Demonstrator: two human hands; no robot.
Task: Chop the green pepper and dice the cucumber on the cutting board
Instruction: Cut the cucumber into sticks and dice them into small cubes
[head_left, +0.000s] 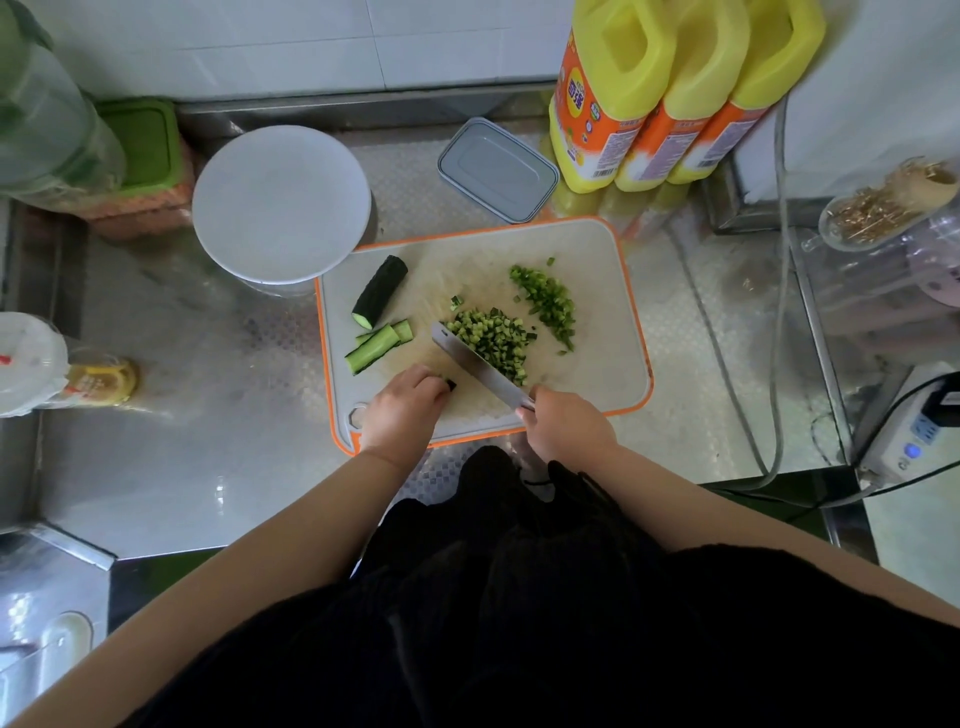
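On the board (597, 249), from the left, a cucumber half (379, 291) lies uncut with two strips (378, 347) just below it, all waiting their turn. Nearer the front edge the left hand (402, 410) is curled down on a last stub (451, 384) of cucumber, only its dark tip showing past the fingers. The knife (480, 364) lies slanted just right of that stub, its blade against the diced heap (491, 343), and the right hand (563, 428) is wrapped round the handle. To do this well I'd keep those knuckles tucked and the cuts even, since the stub is short. Further right sits the chopped pepper (548, 301), apart from the dice. The stub's length is hidden under the hand, and the handle can't be seen at all.
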